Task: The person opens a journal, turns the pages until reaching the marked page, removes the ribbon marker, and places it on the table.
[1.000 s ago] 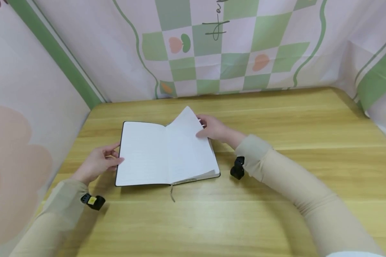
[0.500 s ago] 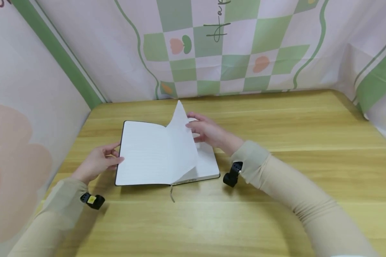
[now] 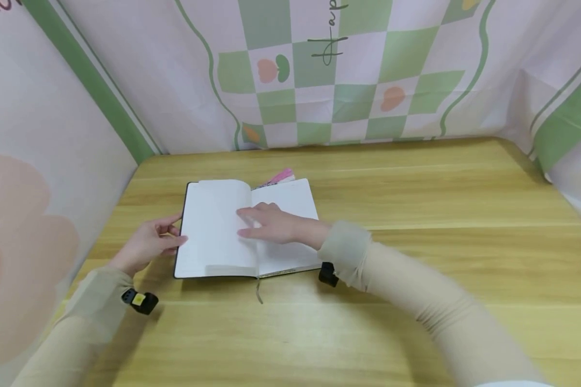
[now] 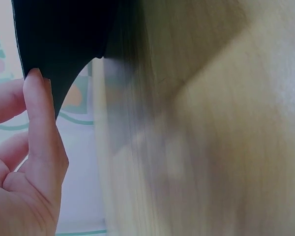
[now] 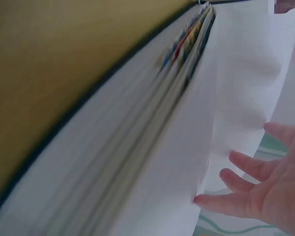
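An open notebook (image 3: 218, 223) with pale pages and a dark cover lies on the wooden table. My left hand (image 3: 150, 243) pinches the left edge of its cover, thumb on top. Seen from the left wrist, the dark underside of the cover (image 4: 64, 34) is raised at an angle over the wood. Over the middle of the notebook, my right hand (image 3: 273, 223) reaches across the right page with fingers extended toward the left page. In the right wrist view its spread fingertips meet a page (image 5: 241, 98), and nothing is gripped. Between the leaves, colourful edges (image 5: 182, 44) show near the spine.
A pink and white piece (image 3: 283, 176) sticks out past the notebook's far edge. A thin ribbon (image 3: 259, 293) hangs from the spine onto the table (image 3: 416, 188). Patterned cloth (image 3: 314, 102) encloses the table's back and sides. Black wrist cameras (image 3: 142, 302) sit on both sleeves.
My right hand has swept left, carrying the lifted page over onto the left side. The pink piece at the far edge has come into view. My left hand keeps its hold.
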`<state>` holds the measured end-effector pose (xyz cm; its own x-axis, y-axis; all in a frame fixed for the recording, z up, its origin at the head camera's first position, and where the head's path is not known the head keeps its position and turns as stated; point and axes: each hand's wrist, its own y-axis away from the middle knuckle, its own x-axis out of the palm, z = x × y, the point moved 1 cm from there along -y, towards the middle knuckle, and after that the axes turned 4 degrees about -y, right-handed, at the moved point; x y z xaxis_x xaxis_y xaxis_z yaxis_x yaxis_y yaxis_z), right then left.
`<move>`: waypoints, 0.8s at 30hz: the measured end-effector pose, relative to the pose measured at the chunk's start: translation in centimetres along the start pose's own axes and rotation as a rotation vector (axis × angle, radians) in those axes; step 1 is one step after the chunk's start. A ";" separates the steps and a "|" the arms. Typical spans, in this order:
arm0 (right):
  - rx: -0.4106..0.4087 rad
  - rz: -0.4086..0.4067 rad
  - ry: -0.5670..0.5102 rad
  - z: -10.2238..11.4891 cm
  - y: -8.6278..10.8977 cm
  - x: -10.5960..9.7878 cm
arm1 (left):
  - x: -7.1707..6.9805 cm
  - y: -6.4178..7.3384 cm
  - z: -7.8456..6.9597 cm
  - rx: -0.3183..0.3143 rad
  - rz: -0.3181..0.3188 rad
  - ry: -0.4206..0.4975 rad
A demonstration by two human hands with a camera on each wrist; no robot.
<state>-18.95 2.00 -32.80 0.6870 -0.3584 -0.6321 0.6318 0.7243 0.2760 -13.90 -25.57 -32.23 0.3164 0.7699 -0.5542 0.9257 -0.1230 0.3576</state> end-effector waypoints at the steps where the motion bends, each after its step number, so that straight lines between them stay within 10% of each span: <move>1: 0.007 0.012 0.035 0.2 -0.1 0.3 | 0.0 0.0 0.0 0.002 0.000 0.004; 24: 0.147 0.106 0.350 2.4 -1.9 3.8 | 0.0 0.4 1.5 0.014 -0.009 0.012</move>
<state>-16.69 -2.09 -33.99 0.6030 -0.0455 -0.7965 0.6263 0.6454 0.4373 -13.25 -26.50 -33.21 0.3059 0.7785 -0.5481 0.9313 -0.1250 0.3421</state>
